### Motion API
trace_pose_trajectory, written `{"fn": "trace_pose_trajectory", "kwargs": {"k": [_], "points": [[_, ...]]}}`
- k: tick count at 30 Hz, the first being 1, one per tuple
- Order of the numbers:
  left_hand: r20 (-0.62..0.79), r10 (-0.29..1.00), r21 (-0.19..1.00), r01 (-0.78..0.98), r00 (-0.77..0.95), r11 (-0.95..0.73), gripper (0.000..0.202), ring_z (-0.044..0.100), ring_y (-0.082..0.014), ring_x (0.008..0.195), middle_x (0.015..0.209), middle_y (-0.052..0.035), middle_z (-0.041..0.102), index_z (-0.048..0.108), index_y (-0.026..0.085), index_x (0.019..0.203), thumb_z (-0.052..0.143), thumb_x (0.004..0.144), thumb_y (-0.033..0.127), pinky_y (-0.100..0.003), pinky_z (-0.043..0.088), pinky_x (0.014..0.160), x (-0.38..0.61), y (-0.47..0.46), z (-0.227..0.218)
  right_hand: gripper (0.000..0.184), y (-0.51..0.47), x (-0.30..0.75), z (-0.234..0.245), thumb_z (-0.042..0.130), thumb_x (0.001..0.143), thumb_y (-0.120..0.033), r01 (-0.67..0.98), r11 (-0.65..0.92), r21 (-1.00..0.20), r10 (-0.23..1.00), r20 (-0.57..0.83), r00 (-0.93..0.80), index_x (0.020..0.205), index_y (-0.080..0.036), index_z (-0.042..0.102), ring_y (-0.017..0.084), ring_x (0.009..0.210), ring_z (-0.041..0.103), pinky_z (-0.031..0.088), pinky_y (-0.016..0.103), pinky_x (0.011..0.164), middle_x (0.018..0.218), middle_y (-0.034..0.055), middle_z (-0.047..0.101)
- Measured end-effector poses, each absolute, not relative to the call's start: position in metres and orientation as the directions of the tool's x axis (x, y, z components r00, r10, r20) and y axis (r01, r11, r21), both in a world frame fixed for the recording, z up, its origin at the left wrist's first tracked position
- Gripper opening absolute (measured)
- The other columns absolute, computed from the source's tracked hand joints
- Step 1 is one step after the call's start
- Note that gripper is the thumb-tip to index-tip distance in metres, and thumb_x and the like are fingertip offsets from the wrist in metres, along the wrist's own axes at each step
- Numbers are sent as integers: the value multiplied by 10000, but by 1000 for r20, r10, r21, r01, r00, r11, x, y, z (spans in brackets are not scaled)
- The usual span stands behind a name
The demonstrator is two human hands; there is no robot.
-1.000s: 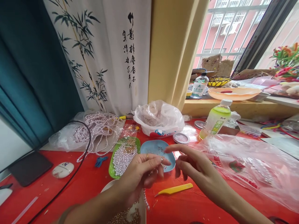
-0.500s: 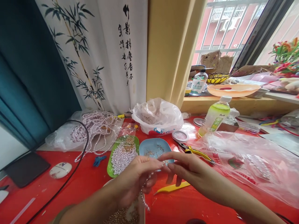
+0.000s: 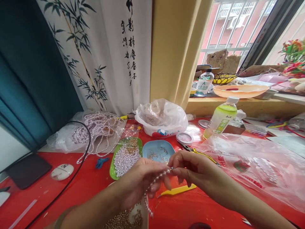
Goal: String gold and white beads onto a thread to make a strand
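Note:
A short strand of pale beads (image 3: pixel 148 190) hangs from between my two hands over the red table. My left hand (image 3: pixel 140 178) pinches it near its upper end, and the lower end dangles free beside the wrist. At the same end my right hand (image 3: pixel 188 167) has thumb and forefinger closed on the strand's tip. Just behind the hands are a green tray (image 3: pixel 111 168) of pearly and gold beads and a blue tray (image 3: pixel 158 146) with small metal pieces. Below my left forearm, a container of gold beads (image 3: pixel 126 219) is partly hidden.
Yellow tweezers (image 3: pixel 178 190) lie under my right hand, with yellow-handled pliers (image 3: pixel 205 154) behind it. A drink bottle (image 3: pixel 221 117) and a clear plastic bag (image 3: pixel 252 168) are to the right. A black cable (image 3: pixel 81 165), a phone-like dark slab (image 3: pixel 28 170) and bead strings (image 3: pixel 95 127) occupy the left.
My right hand's fingers have curled in from a stretched position and now pinch the strand's tip. More of the strand shows between the hands. The view has shifted slightly.

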State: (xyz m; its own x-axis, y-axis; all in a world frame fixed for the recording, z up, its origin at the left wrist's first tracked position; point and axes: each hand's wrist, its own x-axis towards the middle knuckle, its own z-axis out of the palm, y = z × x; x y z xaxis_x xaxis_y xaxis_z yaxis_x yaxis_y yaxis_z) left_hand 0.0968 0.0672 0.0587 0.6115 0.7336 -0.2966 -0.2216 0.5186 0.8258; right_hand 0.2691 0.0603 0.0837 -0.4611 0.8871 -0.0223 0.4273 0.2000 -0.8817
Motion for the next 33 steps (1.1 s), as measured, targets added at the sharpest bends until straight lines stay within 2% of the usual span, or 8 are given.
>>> {"fn": "trace_pose_trajectory", "kwargs": {"k": [3, 7, 15, 23, 28, 33], "points": [[-292, 741, 843, -203, 605, 498, 192, 305, -17, 343, 534, -20, 569, 618, 95, 668, 523, 712, 255, -158, 208, 310, 96, 68, 57, 101, 60, 270, 83, 480, 785, -233, 512, 232, -827, 906, -8, -423, 706, -176, 507, 77, 555, 460, 365, 182, 488, 655, -16, 554], [-291, 745, 868, -162, 600, 470, 183, 309, -9, 340, 539, -11, 567, 629, 92, 708, 539, 704, 250, -160, 215, 321, 95, 69, 56, 117, 59, 269, 85, 483, 768, -177, 588, 327, -740, 913, 86, -400, 652, -184, 492, 82, 568, 469, 358, 183, 507, 614, -34, 546], [-321, 735, 862, -136, 597, 487, 149, 339, -17, 331, 501, 6, 561, 611, 116, 751, 531, 695, 229, -167, 213, 329, 95, 71, 53, 126, 57, 268, 91, 469, 754, -123, 637, 411, -652, 900, 180, -397, 647, -188, 485, 86, 564, 490, 355, 184, 507, 620, -36, 558], [-340, 738, 867, -109, 582, 486, 129, 302, -26, 279, 359, 59, 437, 576, 144, 699, 532, 691, 265, -171, 155, 294, 97, 71, 54, 127, 56, 265, 89, 469, 761, -127, 625, 464, -628, 878, 230, -420, 653, -194, 475, 83, 566, 487, 358, 177, 509, 624, -41, 556], [-347, 734, 872, -87, 583, 481, 100, 292, -19, 282, 392, 42, 497, 560, 136, 663, 531, 672, 231, -170, 157, 297, 98, 71, 56, 130, 55, 265, 88, 473, 758, -113, 620, 473, -626, 873, 238, -425, 656, -194, 482, 75, 569, 485, 363, 173, 516, 627, -49, 559], [-333, 752, 882, -94, 569, 462, 83, 288, -9, 299, 519, -7, 594, 543, 124, 631, 526, 653, 202, -169, 171, 305, 98, 71, 55, 134, 56, 265, 85, 478, 758, -111, 619, 489, -615, 865, 254, -432, 652, -192, 474, 71, 564, 476, 360, 170, 515, 620, -55, 552]]}}
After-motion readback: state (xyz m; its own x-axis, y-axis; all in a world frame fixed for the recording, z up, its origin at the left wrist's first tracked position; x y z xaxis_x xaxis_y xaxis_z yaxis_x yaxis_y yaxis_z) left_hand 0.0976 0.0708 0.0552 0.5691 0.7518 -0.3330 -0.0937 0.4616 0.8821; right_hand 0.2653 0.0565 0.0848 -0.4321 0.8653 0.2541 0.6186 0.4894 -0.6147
